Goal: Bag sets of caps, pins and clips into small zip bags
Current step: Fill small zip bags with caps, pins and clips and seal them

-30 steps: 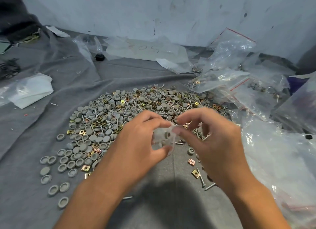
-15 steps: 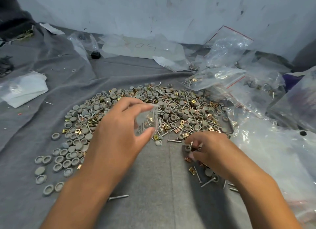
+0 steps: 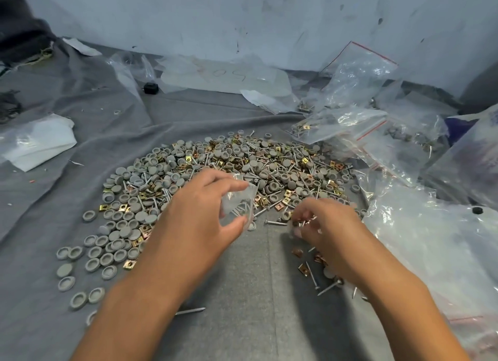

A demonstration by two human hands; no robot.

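A wide heap of grey round caps, metal pins and brass clips [image 3: 229, 166] lies on a grey cloth [image 3: 67, 193]. My left hand [image 3: 199, 223] holds a small clear zip bag [image 3: 238, 203] between thumb and fingers, just above the heap's near edge; pins show through the plastic. My right hand [image 3: 326, 226] is low over the cloth to the right of the bag, fingers curled around small parts, among them what look like pins and a clip. Loose clips and pins [image 3: 310, 269] lie under its wrist.
Clear plastic bags, some with red zip strips [image 3: 358, 72], pile up at the right and back. A large crumpled bag [image 3: 431, 252] lies at the right edge. White folded plastic [image 3: 37, 142] sits at the left. A small black object [image 3: 151, 87] rests near the wall.
My hands have parted: the right let go of the bag and dropped to the cloth at the right, gathering small parts. The left keeps the bag, shifted slightly left.
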